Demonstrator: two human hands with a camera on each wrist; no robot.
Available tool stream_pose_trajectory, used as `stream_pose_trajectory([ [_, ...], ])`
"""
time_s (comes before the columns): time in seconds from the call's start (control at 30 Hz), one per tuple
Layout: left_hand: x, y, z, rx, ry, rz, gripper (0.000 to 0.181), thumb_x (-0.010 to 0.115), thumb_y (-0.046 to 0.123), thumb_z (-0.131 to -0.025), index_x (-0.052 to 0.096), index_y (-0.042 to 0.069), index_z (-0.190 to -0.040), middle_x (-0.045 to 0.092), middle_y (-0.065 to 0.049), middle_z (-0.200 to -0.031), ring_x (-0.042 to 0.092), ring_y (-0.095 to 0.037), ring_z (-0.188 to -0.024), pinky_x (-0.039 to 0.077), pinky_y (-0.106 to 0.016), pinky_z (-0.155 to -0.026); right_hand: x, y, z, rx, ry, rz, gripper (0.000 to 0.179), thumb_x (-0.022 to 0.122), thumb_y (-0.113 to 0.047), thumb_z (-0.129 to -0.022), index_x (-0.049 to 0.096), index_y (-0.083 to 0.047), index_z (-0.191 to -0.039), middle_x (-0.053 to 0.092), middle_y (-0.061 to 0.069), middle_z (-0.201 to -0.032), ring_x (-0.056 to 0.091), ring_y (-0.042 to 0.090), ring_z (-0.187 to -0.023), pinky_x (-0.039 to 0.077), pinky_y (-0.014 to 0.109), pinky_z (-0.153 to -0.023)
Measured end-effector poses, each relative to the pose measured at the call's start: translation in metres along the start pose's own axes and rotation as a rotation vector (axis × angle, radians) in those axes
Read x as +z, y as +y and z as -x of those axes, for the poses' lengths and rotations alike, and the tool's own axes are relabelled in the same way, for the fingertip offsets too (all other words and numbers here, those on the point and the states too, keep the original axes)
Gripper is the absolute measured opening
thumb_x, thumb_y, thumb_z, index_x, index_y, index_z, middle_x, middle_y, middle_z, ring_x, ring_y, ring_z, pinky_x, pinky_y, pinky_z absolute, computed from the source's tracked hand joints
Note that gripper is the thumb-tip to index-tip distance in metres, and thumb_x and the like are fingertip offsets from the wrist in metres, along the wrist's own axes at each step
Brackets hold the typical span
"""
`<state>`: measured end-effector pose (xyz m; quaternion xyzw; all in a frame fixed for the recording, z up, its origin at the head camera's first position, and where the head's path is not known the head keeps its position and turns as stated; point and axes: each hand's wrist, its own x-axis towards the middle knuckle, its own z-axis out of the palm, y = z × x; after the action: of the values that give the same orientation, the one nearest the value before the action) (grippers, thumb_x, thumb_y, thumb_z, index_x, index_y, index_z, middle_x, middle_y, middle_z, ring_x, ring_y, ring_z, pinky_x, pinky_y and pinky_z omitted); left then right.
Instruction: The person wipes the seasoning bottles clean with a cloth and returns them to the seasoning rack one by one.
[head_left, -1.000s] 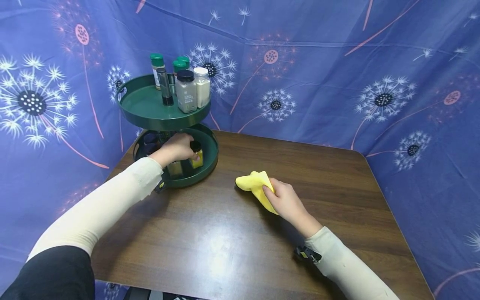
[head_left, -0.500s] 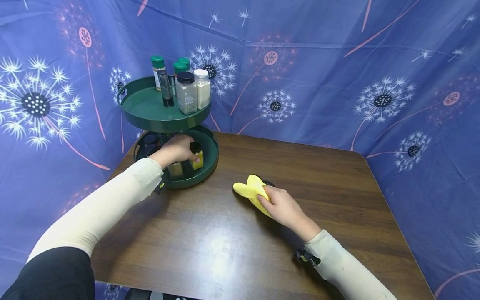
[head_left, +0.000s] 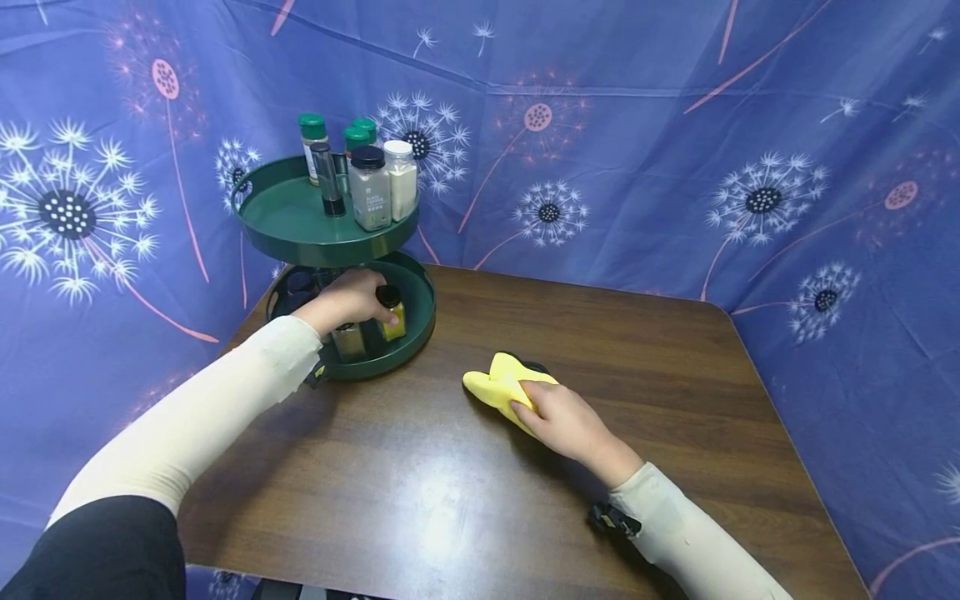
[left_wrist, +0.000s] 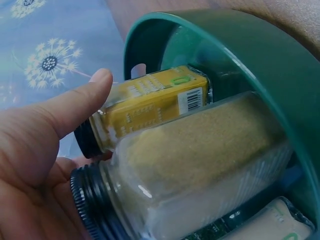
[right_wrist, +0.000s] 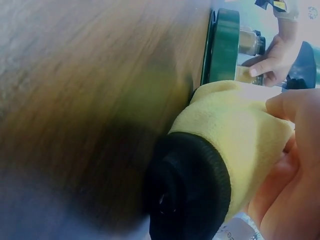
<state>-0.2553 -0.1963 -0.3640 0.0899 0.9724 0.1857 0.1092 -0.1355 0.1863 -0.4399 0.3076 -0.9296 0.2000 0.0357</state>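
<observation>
In the lower tier of a green two-tier tray (head_left: 397,360), my left hand (head_left: 348,298) holds a small spice jar (left_wrist: 150,102) with yellow contents and a black lid. The thumb lies along its neck, with fingertips showing below the lid. A larger jar of tan powder (left_wrist: 200,145) with a black ribbed lid lies close beside it in the left wrist view. Over the table my right hand (head_left: 566,421) grips a bunched yellow cloth (head_left: 498,383). A black, round-ended thing (right_wrist: 190,185) pokes out from under the cloth; its kind cannot be told.
On the upper tier (head_left: 285,200) stand several seasoning bottles, among them a black-lidded jar (head_left: 371,190), a white-lidded jar (head_left: 402,179) and a slim dark grinder-like bottle (head_left: 327,179). The brown wooden table (head_left: 637,350) spreads to the right, with blue dandelion-print fabric (head_left: 637,167) behind.
My right hand has moved slightly left and down with the cloth, which is now bunched lower, and a black edge shows behind it. The left hand stays at the jar.
</observation>
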Motion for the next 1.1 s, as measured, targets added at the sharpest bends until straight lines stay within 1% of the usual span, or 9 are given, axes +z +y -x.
stream_pose_trajectory([
  [0.23,-0.001,-0.003,0.006,-0.002,0.073,0.059,0.077,0.083,0.046,-0.084,0.057,0.000,-0.139,0.060,-0.022,-0.140,0.058,-0.039,-0.126,0.046,-0.054,-0.104,0.004,0.002,0.000,-0.041,-0.013,0.045,0.023,0.066,-0.033,-0.099,0.051,-0.026,-0.083,0.041,-0.012,-0.067,0.042,0.007,-0.062,0.038,0.025,-0.056],
  [0.3,0.000,-0.001,0.009,0.002,0.089,0.068,0.080,0.081,0.049,-0.085,0.054,0.001,-0.143,0.058,-0.021,-0.143,0.056,-0.038,-0.130,0.046,-0.054,-0.106,0.005,0.003,0.002,-0.056,-0.017,0.063,0.022,0.065,-0.033,-0.099,0.051,-0.026,-0.084,0.040,-0.012,-0.067,0.042,0.007,-0.062,0.037,0.025,-0.057],
  [0.37,0.001,0.003,0.013,0.005,0.110,0.066,0.084,0.078,0.052,-0.086,0.050,0.002,-0.148,0.055,-0.020,-0.148,0.053,-0.038,-0.134,0.044,-0.055,-0.108,0.006,0.003,0.003,-0.068,-0.019,0.078,0.022,0.065,-0.033,-0.099,0.051,-0.025,-0.085,0.039,-0.012,-0.067,0.040,0.007,-0.061,0.037,0.025,-0.056],
  [0.5,0.004,0.014,0.021,0.039,0.182,0.020,0.082,0.075,0.051,-0.090,0.046,0.004,-0.151,0.051,-0.019,-0.151,0.050,-0.038,-0.137,0.043,-0.055,-0.109,0.005,0.003,0.005,-0.094,-0.021,0.105,0.021,0.067,-0.032,-0.098,0.051,-0.025,-0.086,0.038,-0.012,-0.068,0.040,0.008,-0.062,0.037,0.026,-0.057],
  [0.63,0.008,0.029,0.032,0.085,0.239,-0.015,0.075,0.074,0.046,-0.092,0.047,0.005,-0.149,0.051,-0.019,-0.150,0.051,-0.038,-0.137,0.042,-0.055,-0.110,0.005,0.001,0.007,-0.148,-0.015,0.125,0.018,0.068,-0.032,-0.097,0.054,-0.023,-0.090,0.042,-0.012,-0.072,0.044,0.009,-0.067,0.043,0.029,-0.063],
  [0.8,0.017,0.047,0.044,0.174,0.302,-0.052,0.074,0.072,0.047,-0.094,0.047,0.005,-0.148,0.052,-0.017,-0.149,0.051,-0.035,-0.136,0.044,-0.053,-0.109,0.006,0.001,0.009,-0.198,-0.015,0.146,0.015,0.068,-0.030,-0.097,0.059,-0.019,-0.098,0.056,-0.007,-0.085,0.054,0.012,-0.077,0.051,0.036,-0.073],
  [0.9,0.026,0.056,0.050,0.247,0.342,-0.073,0.071,0.073,0.047,-0.093,0.050,0.005,-0.146,0.053,-0.015,-0.147,0.050,-0.032,-0.136,0.044,-0.050,-0.111,0.006,0.003,0.011,-0.208,-0.023,0.164,0.021,0.068,-0.031,-0.097,0.063,-0.015,-0.109,0.067,-0.002,-0.102,0.063,0.014,-0.090,0.055,0.039,-0.082],
  [1.03,0.042,0.067,0.059,0.343,0.369,-0.088,0.067,0.074,0.047,-0.093,0.055,0.006,-0.142,0.053,-0.014,-0.145,0.048,-0.032,-0.138,0.043,-0.049,-0.112,0.007,0.004,0.014,-0.218,-0.039,0.173,0.035,0.068,-0.033,-0.097,0.064,-0.011,-0.123,0.070,0.005,-0.122,0.067,0.019,-0.110,0.055,0.041,-0.092],
  [1.1,0.052,0.071,0.064,0.388,0.374,-0.095,0.067,0.073,0.048,-0.093,0.056,0.006,-0.141,0.053,-0.014,-0.146,0.047,-0.031,-0.139,0.043,-0.049,-0.112,0.007,0.004,0.017,-0.235,-0.047,0.177,0.038,0.068,-0.033,-0.097,0.063,-0.010,-0.126,0.069,0.006,-0.122,0.067,0.020,-0.112,0.055,0.041,-0.094],
])
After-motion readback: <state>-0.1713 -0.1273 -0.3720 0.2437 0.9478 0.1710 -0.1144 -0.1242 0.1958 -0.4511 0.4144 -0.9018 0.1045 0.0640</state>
